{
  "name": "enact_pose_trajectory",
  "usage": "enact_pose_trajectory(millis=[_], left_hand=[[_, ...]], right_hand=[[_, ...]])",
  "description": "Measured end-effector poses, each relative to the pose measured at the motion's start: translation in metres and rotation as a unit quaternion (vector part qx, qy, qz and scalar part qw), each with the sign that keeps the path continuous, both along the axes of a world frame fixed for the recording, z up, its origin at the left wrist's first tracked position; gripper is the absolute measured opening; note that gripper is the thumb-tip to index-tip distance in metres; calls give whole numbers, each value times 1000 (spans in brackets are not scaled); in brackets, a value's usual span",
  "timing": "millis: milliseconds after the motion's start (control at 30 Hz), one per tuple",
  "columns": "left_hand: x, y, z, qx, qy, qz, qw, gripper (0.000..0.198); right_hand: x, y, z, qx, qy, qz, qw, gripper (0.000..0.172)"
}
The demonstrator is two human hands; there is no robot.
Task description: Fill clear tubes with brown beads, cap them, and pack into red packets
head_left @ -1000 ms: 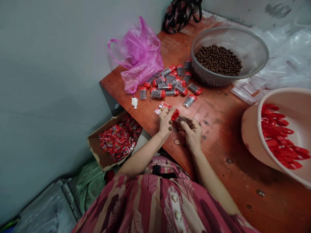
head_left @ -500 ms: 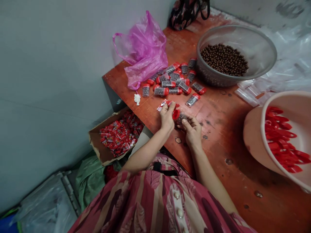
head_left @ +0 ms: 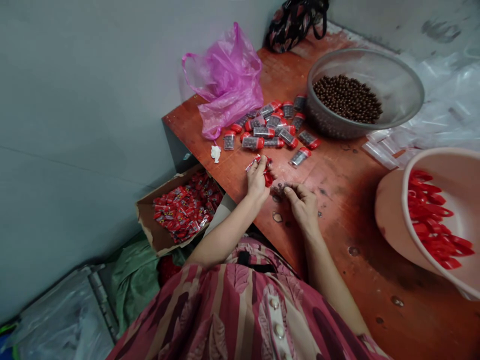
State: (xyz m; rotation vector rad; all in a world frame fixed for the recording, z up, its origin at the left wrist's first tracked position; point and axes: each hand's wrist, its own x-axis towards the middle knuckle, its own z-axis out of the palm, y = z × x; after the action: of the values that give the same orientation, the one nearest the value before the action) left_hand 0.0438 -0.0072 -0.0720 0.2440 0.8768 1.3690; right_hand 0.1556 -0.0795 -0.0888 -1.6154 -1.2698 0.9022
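My left hand is closed on a small red packet with clear wrapping. A red cap also sits at its fingers, partly hidden. Just to the right, my right hand pinches a small clear tube of dark beads over the table, its outline blurred. The tube and the cap are close together; I cannot tell whether they touch. Beyond both hands lies a group of filled clear tubes with red caps, the closest being a single capped tube.
A grey bowl of brown beads and a pink basin with red plastic parts stand on the red table. Clear empty tubes lie behind. A pink bag is at the back left; a carton of red packets sits below the edge.
The red cap, whose open ring faced the tube, has turned at my left fingers. My right hand has shifted slightly right and down with the tube. The whole view has moved slightly.
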Motion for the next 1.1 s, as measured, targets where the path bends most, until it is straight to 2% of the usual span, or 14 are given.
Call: enact_pose_trajectory(millis=[100, 200, 267, 400, 567, 700, 733, 800, 900, 967, 1000, 1100], left_hand=[[-3, 0, -1, 30, -14, 6, 999, 36], [-3, -1, -1, 50, -11, 15, 999, 36], [0, -3, 1, 54, -2, 11, 998, 36], [6, -6, 6, 38, 2, 9, 999, 33], [4, -3, 8, 39, -64, 14, 997, 29], [-14, 3, 11, 64, -50, -33, 996, 32], [-21, 6, 12, 78, -25, -44, 996, 33], [-36, 13, 10, 112, 47, -46, 992, 33], [-51, 32, 2, 172, 174, -22, 969, 27], [-52, 48, -4, 198, 242, -17, 950, 19], [-50, 56, -6, 202, 269, -22, 942, 23], [-42, 71, -5, 211, 326, -69, 919, 54]], right_hand=[[1, 1, 2, 28, -130, -4, 991, 31], [-5, 0, 7, 80, -214, -48, 972, 34], [-12, -1, 11, 96, -172, -63, 978, 36], [-26, 5, 13, 78, -12, -1, 997, 35], [-30, 15, 13, 79, -17, 11, 997, 30], [-7, 17, 19, 68, 38, -31, 996, 35], [4, 17, 19, 66, 15, -52, 996, 36], [30, 18, 19, 65, -95, -85, 990, 35], [57, 20, 17, 102, -291, -108, 945, 36], [59, 20, 17, 131, -343, -79, 927, 38], [55, 20, 18, 133, -349, -42, 927, 39], [33, 17, 20, 108, -376, 106, 914, 43]])
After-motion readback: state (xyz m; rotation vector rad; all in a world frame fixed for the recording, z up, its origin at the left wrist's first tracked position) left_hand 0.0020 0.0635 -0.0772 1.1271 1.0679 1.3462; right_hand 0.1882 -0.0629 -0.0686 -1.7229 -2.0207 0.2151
